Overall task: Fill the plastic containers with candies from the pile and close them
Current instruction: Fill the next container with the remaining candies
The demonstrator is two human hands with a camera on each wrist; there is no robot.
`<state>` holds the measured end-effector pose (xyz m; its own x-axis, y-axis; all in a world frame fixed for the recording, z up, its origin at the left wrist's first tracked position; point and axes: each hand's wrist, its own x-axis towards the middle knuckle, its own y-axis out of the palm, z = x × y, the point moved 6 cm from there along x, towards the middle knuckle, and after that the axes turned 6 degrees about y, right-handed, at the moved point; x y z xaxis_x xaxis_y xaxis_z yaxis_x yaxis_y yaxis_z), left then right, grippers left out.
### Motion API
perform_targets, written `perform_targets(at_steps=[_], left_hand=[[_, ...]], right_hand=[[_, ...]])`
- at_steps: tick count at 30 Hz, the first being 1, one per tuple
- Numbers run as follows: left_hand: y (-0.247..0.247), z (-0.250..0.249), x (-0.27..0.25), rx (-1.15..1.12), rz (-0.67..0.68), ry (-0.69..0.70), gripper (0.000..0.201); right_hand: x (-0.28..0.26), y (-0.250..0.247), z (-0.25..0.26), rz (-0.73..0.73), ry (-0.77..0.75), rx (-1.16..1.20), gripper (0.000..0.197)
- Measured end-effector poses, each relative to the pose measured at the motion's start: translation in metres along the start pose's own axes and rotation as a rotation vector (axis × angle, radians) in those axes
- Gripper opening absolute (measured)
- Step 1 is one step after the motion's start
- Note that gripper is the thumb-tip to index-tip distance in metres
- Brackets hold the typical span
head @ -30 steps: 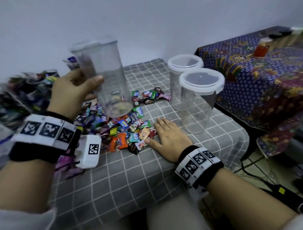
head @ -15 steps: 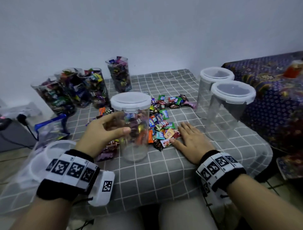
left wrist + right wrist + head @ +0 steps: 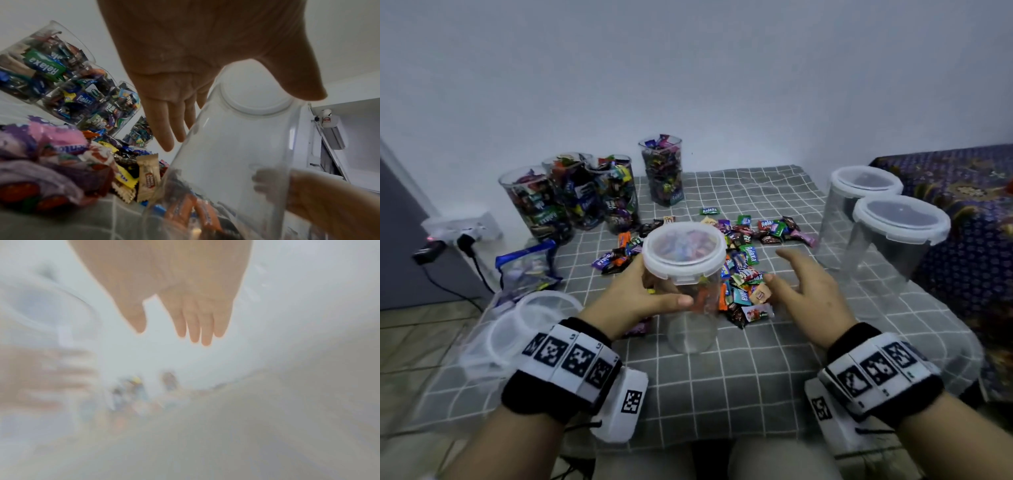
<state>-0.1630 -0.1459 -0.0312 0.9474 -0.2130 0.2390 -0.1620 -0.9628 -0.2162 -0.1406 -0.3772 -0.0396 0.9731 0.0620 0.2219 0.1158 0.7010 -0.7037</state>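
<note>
Grey checked cloth (image 3: 722, 383) covered tabletop. Dark blue patterned fabric (image 3: 962, 192) lay over surface at right. White power strip (image 3: 465, 228) sat on floor at left by wall, black plug (image 3: 465, 243) in it, small red light beside. Black cable (image 3: 448, 291) ran across tiled floor (image 3: 410, 346). Plain pale wall (image 3: 688, 75) stood behind.
</note>
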Motion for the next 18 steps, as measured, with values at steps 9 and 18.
perform_targets(at_steps=[9,18], left_hand=[[0.002,0.002,0.013,-0.077,-0.02,0.04,0.087],[-0.005,0.012,0.019,-0.127,-0.001,0.032,0.088]], right_hand=[[0.0,0.009,0.116,-0.063,-0.622,-0.07,0.064],[0.011,0.029,0.104,0.008,-0.633,0.001,0.053]])
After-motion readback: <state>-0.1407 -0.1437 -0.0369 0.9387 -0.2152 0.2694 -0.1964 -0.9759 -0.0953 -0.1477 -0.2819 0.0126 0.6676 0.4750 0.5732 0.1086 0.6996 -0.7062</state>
